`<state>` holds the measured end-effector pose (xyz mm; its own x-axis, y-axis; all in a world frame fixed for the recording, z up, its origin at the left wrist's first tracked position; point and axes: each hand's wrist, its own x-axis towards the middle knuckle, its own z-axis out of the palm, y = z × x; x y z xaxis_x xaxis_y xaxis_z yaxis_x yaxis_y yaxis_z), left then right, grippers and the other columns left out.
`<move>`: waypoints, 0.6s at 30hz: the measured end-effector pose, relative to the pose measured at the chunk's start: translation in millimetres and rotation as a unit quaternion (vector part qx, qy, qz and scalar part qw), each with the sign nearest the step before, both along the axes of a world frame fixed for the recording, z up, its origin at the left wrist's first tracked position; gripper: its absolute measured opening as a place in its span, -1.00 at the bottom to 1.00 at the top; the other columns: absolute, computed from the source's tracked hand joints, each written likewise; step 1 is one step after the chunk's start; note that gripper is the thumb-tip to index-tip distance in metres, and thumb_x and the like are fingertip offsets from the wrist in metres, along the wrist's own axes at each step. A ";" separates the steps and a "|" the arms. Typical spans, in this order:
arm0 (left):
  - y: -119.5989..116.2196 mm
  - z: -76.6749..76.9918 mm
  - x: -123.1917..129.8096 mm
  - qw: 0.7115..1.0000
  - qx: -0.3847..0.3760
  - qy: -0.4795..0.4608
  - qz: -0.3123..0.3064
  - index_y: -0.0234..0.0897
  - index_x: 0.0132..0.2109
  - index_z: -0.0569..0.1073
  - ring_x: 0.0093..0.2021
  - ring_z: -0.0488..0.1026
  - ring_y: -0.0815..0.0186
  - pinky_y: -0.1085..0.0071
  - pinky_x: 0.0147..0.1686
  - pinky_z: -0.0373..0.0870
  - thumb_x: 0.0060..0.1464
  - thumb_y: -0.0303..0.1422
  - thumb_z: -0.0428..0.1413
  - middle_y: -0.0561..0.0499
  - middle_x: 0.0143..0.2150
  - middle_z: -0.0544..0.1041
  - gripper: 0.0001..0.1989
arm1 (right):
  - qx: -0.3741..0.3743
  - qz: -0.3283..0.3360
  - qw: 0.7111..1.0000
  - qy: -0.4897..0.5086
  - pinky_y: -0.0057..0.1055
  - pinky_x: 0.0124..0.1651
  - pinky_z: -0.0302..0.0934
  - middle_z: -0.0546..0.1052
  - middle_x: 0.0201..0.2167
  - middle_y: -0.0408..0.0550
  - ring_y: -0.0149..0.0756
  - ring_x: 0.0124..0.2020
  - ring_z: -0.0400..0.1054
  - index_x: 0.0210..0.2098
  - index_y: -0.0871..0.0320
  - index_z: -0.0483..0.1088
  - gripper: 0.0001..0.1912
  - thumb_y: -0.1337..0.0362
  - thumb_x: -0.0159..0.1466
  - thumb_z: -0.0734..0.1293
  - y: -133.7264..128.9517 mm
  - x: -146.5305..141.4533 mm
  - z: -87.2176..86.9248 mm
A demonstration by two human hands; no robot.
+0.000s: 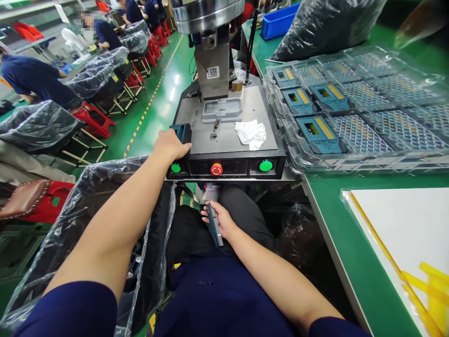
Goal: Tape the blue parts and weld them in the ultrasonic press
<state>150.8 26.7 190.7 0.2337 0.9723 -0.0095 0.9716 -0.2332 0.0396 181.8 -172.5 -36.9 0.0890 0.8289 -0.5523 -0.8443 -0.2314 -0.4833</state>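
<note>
My left hand (169,146) is at the front left corner of the press plate, closed round a dark blue-black plastic housing (181,132); its fingertips are partly hidden. Low over my lap, my right hand (223,220) holds a flat dark blue-grey plastic housing (214,225), tilted on its edge between thumb and fingers. On the metal press plate (196,140) sits a pale grey fixture (222,110) with a shallow recess, right below the press head (211,70). A small metal clamp (215,128) stands in front of the fixture, with a crumpled white cloth (251,134) to its right.
Two green buttons (265,165) flank a red emergency stop (216,169) on the press front. Clear trays (379,112) on the right hold several blue housings (317,134). A plastic-lined bin (91,201) stands at my left. Co-workers (38,79) sit further left.
</note>
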 end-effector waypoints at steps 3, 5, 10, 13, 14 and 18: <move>4.2 8.6 3.7 1.000 0.018 0.007 -0.007 -0.36 0.16 0.30 0.14 0.33 -0.14 0.06 0.13 0.28 -0.04 0.07 0.10 -0.34 0.16 0.29 -0.26 | -0.001 -0.002 1.000 0.002 -0.48 -0.40 0.42 0.53 -0.39 -0.15 -0.35 -0.34 0.50 -0.27 0.11 0.43 -0.79 0.13 0.17 0.38 -0.3 0.7 0.4; 8.1 11.7 6.6 1.000 0.029 0.005 -0.007 -0.38 0.17 0.30 0.14 0.32 -0.13 0.06 0.14 0.27 -0.02 0.09 0.08 -0.35 0.16 0.29 -0.24 | 0.000 -0.004 1.000 0.003 -0.48 -0.41 0.42 0.52 -0.39 -0.15 -0.35 -0.34 0.50 -0.27 0.12 0.44 -0.78 0.13 0.17 0.38 -0.6 1.8 0.7; 12.4 5.8 16.0 0.999 -0.026 0.020 -0.001 -0.33 0.22 0.23 0.17 0.28 -0.15 0.07 0.15 0.25 -0.18 0.14 0.19 -0.33 0.21 0.25 -0.09 | 0.000 -0.010 1.000 0.005 -0.48 -0.41 0.42 0.52 -0.38 -0.15 -0.34 -0.33 0.49 -0.26 0.12 0.43 -0.78 0.13 0.17 0.38 -1.6 4.3 3.0; 0.7 6.8 13.4 1.000 -0.017 -0.023 0.004 -0.27 0.23 0.20 0.24 0.16 -0.20 0.03 0.16 0.22 -0.21 0.12 0.23 -0.30 0.24 0.21 -0.07 | 0.005 -0.010 1.000 0.004 -0.46 -0.41 0.41 0.51 -0.38 -0.16 -0.34 -0.33 0.49 -0.27 0.12 0.42 -0.76 0.13 0.14 0.40 -3.4 4.6 5.6; -6.8 8.0 9.3 0.998 0.008 -0.062 -0.002 -0.24 0.23 0.20 0.27 0.12 -0.20 0.02 0.16 0.21 -0.17 0.10 0.22 -0.26 0.23 0.22 -0.12 | 0.008 -0.011 1.000 0.001 -0.45 -0.41 0.41 0.51 -0.38 -0.17 -0.35 -0.35 0.48 -0.27 0.12 0.41 -0.75 0.12 0.12 0.42 -4.1 4.4 6.4; -54.9 -7.8 -23.3 0.942 0.052 -0.317 -0.095 -0.20 0.11 0.28 0.15 0.27 0.00 0.12 0.07 0.29 0.00 -0.04 0.18 -0.14 0.05 0.38 -0.41 | -0.001 -0.023 0.999 -0.044 -0.49 -0.46 0.31 0.47 -0.48 -0.24 -0.42 -0.48 0.39 -0.30 0.12 0.38 -0.62 0.05 0.01 0.49 -5.8 1.5 7.3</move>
<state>127.5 -28.2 182.9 0.3297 0.9005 0.2835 0.7010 -0.4346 0.5654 183.4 -178.3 -29.5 0.1759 0.8220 -0.5416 -0.8081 -0.1937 -0.5563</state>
